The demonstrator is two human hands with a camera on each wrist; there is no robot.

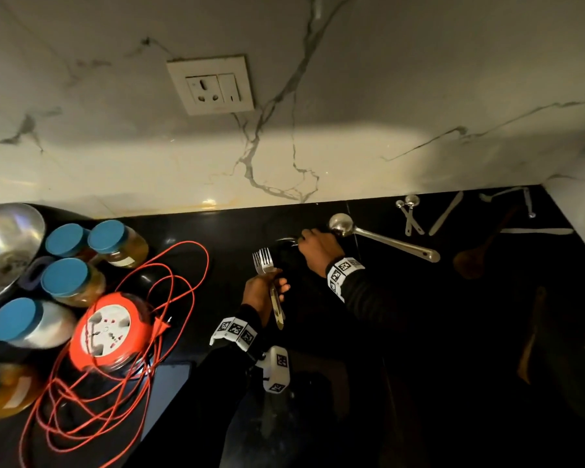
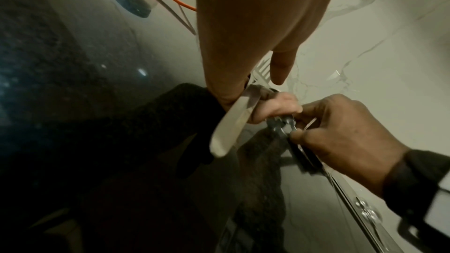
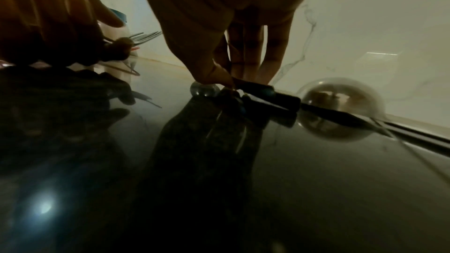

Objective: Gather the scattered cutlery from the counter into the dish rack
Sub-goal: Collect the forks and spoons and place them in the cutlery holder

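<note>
My left hand (image 1: 264, 292) grips a small bundle of steel forks (image 1: 263, 261) by the handles, tines up, above the black counter (image 1: 419, 332). In the left wrist view the fork handles (image 2: 227, 128) stick out below its curled fingers (image 2: 275, 107). Just to the right, my right hand (image 1: 318, 248) reaches down and pinches a dark-handled utensil (image 3: 258, 91) that lies on the counter, thumb against fingertips (image 3: 246, 72). A steel ladle (image 1: 343, 225) lies right behind it, handle pointing right. No dish rack is in view.
More cutlery lies at the back right: two small steel spoons (image 1: 409, 212), white plastic pieces (image 1: 446, 214), a wooden spoon (image 1: 477, 255). On the left stand blue-lidded jars (image 1: 68, 276), a steel bowl (image 1: 7, 238) and an orange cable reel (image 1: 110, 332) with loose cord. The marble wall (image 1: 284, 146) closes the back.
</note>
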